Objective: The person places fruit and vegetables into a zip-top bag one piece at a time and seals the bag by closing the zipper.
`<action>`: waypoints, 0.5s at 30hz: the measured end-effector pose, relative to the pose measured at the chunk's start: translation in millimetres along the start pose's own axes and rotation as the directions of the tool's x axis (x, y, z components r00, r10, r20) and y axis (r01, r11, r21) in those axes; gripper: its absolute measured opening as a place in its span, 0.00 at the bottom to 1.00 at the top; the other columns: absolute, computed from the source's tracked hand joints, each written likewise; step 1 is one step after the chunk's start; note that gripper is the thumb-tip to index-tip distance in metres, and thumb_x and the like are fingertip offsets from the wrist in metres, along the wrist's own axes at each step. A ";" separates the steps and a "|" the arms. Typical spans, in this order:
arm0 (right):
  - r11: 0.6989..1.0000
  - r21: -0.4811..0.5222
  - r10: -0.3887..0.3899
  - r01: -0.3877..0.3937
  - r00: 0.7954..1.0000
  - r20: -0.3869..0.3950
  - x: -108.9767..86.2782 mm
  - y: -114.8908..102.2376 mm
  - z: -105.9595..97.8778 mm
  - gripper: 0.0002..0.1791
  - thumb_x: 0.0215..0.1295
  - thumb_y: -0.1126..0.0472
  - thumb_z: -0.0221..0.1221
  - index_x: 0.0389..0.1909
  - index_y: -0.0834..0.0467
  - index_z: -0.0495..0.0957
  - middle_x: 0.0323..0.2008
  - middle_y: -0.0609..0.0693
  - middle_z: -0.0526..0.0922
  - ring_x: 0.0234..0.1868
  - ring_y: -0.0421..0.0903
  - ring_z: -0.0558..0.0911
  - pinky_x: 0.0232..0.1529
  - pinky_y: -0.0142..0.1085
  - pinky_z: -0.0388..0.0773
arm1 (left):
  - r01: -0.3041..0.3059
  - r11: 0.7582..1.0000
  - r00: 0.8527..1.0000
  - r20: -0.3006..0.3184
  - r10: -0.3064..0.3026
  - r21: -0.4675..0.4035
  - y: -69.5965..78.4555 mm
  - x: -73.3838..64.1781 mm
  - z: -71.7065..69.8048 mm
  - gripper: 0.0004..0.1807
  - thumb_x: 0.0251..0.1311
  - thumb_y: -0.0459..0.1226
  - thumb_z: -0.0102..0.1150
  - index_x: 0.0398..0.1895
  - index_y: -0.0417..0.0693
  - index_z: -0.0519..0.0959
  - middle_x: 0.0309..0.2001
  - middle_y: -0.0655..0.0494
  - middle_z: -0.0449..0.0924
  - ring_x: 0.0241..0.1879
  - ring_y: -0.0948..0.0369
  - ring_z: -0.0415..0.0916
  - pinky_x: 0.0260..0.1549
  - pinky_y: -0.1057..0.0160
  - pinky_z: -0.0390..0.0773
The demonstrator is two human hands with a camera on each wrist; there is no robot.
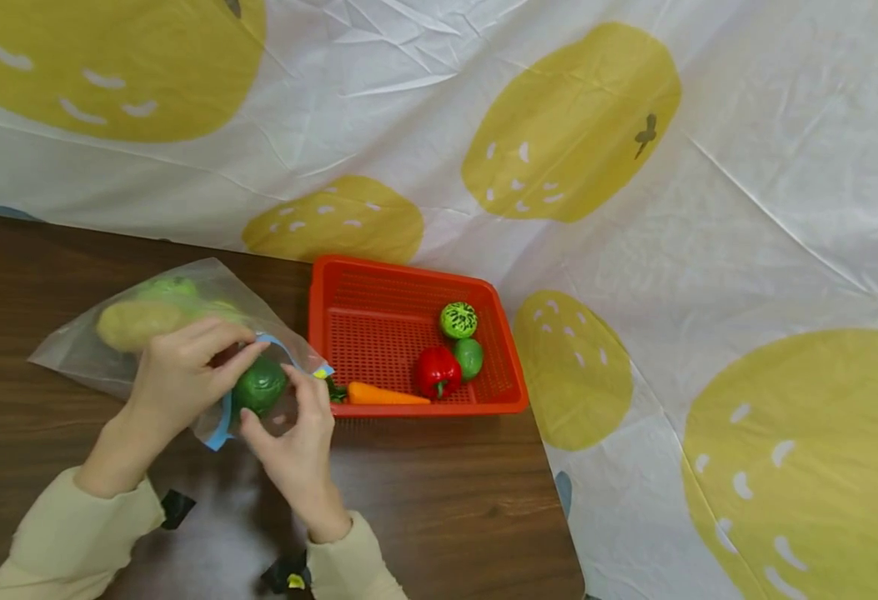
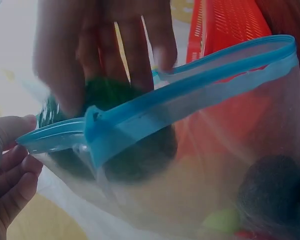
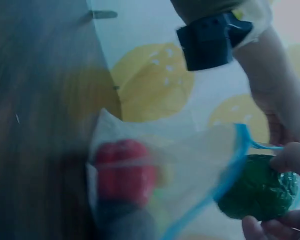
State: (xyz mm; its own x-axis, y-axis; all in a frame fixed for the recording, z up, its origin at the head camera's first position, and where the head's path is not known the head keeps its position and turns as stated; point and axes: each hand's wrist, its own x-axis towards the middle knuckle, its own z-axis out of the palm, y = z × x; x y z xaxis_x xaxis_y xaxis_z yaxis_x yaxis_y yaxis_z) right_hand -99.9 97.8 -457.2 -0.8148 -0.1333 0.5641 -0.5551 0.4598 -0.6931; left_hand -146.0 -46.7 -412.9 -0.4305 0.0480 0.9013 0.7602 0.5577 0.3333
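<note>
My left hand [image 1: 187,367] pinches the blue-edged mouth of a clear zip bag [image 1: 71,354]; in the left wrist view its fingers hold the rim at the left. My right hand [image 1: 299,433] grips a dark green, glossy, rounded vegetable [image 1: 260,385] between thumb and fingers. The vegetable is right at the mouth, its lower part seen through the bag wall in the left wrist view. Inside the bag lie a yellowish potato-like piece [image 1: 138,323], a light green piece [image 1: 172,287], a red bell pepper [image 3: 125,172] and a dark round thing [image 2: 270,190].
A red plastic basket [image 1: 416,267] stands right of the bag. It holds a carrot [image 1: 386,395], a red bell pepper [image 1: 437,372], a green oval fruit [image 1: 469,358] and a green patterned round piece [image 1: 458,320]. A lemon-print cloth [image 1: 439,108] hangs behind the brown table [image 1: 454,500].
</note>
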 end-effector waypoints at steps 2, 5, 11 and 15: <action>1.000 0.004 -0.029 0.029 1.000 0.009 1.5 4.3 8.5 0.29 0.52 0.67 0.65 0.57 0.63 0.69 0.42 0.58 0.72 0.35 0.47 0.77 0.28 0.21 0.76 | 0.000 1.000 1.000 0.004 0.000 -0.006 0.0 -0.5 0.0 0.27 0.67 0.51 0.48 0.20 0.40 0.80 0.20 0.52 0.78 0.15 0.64 0.68 0.14 0.67 0.68; 0.997 0.069 -0.031 0.027 0.998 0.059 5.1 9.6 17.9 0.30 0.52 0.70 0.65 0.58 0.65 0.68 0.42 0.61 0.73 0.37 0.50 0.78 0.30 0.24 0.78 | 0.007 1.000 1.000 0.007 -0.007 -0.011 0.4 -1.1 0.0 0.27 0.67 0.51 0.48 0.20 0.40 0.80 0.20 0.52 0.77 0.15 0.64 0.66 0.14 0.68 0.66; 0.990 0.102 0.073 -0.094 0.979 0.192 14.9 17.5 29.3 0.26 0.51 0.71 0.66 0.53 0.64 0.73 0.41 0.59 0.76 0.38 0.42 0.80 0.31 0.22 0.77 | -0.012 1.000 1.000 -0.004 0.012 -0.006 1.1 -0.4 1.1 0.26 0.67 0.50 0.49 0.19 0.42 0.80 0.19 0.54 0.76 0.14 0.65 0.65 0.13 0.69 0.65; 0.999 -0.030 0.030 -0.023 0.967 0.252 21.9 22.7 36.8 0.22 0.48 0.67 0.68 0.47 0.62 0.76 0.37 0.54 0.79 0.36 0.34 0.78 0.29 0.18 0.74 | -0.023 1.000 1.000 -0.012 0.022 -0.014 2.0 -0.5 1.8 0.25 0.67 0.50 0.49 0.18 0.42 0.79 0.18 0.54 0.75 0.14 0.65 0.65 0.14 0.68 0.65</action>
State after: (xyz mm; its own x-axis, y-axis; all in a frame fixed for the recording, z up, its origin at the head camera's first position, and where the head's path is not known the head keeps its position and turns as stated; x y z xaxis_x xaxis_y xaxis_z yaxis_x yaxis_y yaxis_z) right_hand -136.5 73.0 -477.1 -0.8466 -0.3369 0.4120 -0.5312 0.4890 -0.6919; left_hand -145.2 -44.1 -413.3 -0.4073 0.0502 0.9119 0.7766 0.5446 0.3168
